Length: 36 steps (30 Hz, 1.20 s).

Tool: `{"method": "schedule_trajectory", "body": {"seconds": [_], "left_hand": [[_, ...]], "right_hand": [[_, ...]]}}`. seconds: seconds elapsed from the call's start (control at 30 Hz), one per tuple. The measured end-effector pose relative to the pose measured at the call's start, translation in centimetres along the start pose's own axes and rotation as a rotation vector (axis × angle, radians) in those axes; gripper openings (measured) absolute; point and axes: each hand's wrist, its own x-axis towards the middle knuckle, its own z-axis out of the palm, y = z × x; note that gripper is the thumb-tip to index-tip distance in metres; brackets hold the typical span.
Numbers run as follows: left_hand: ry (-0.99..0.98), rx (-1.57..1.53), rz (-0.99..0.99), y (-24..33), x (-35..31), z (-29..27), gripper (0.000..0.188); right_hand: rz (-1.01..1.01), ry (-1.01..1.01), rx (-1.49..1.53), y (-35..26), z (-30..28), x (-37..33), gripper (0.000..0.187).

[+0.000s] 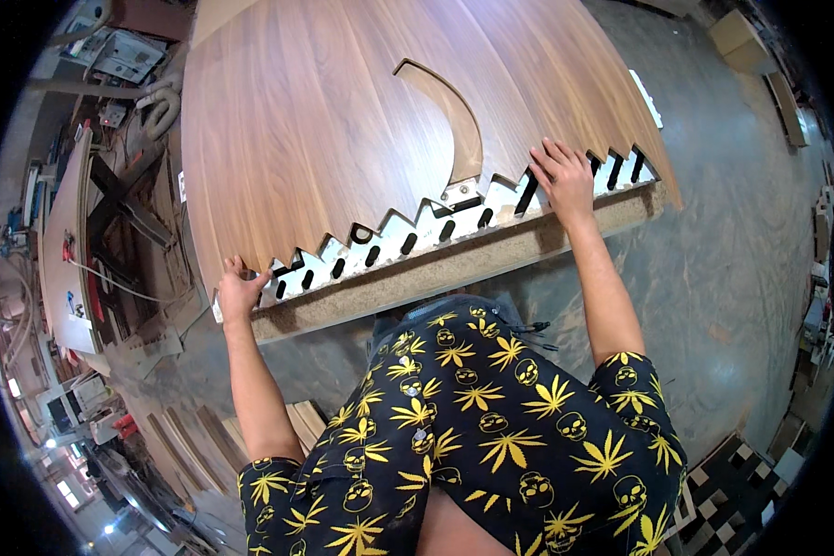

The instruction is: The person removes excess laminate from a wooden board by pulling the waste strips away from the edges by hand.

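A large brown wood-grain panel [315, 139] lies flat before me, its near edge cut into zigzag teeth. Under the teeth shows a white strip with slanted black slots [408, 243], along a rough tan board edge [417, 273]. My left hand [242, 289] grips the panel's near left corner, thumb spread along the teeth and fingers bent over the edge. Near the right end of the toothed edge, my right hand [565, 181] rests with its fingers stretched out on the panel. Between the hands, a curved slot piece [459, 116] sits in the panel, with a metal bracket [461, 193] at its near end.
Left of the panel stands another board [69, 241] on dark framing, with a cable and red clamps. Wood strips [190, 449] lie at lower left. A cardboard box [741, 42] is at far right, and a dark stack with pale blocks [737, 491] at lower right.
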Motion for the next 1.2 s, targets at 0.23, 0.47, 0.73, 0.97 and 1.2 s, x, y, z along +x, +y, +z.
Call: {"method": "schedule_trajectory", "body": {"seconds": [0.23, 0.47, 0.73, 0.97, 1.2], "left_hand": [[-0.041, 0.04, -0.021, 0.2, 0.5, 0.0, 0.089], [-0.007, 0.008, -0.019, -0.2, 0.5, 0.3, 0.086], [0.02, -0.055, -0.027, -2.2, 0.9, 1.6, 0.082], [0.075, -0.039, 0.023, -2.9, 0.2, 2.7, 0.081], [0.1, -0.154, 0.058, -2.9, 0.4, 2.6, 0.075]], "right_hand": [[0.0, -0.008, 0.006, 0.3, -0.2, 0.1, 0.021], [0.055, -0.018, 0.019, 0.3, 0.3, -0.1, 0.021], [0.016, 0.011, -0.001, -0.4, 0.4, 0.0, 0.017], [0.012, 0.0, -0.006, -1.0, 0.0, -0.5, 0.019], [0.002, -0.003, 0.014, -1.2, 0.2, -0.2, 0.019]]}}
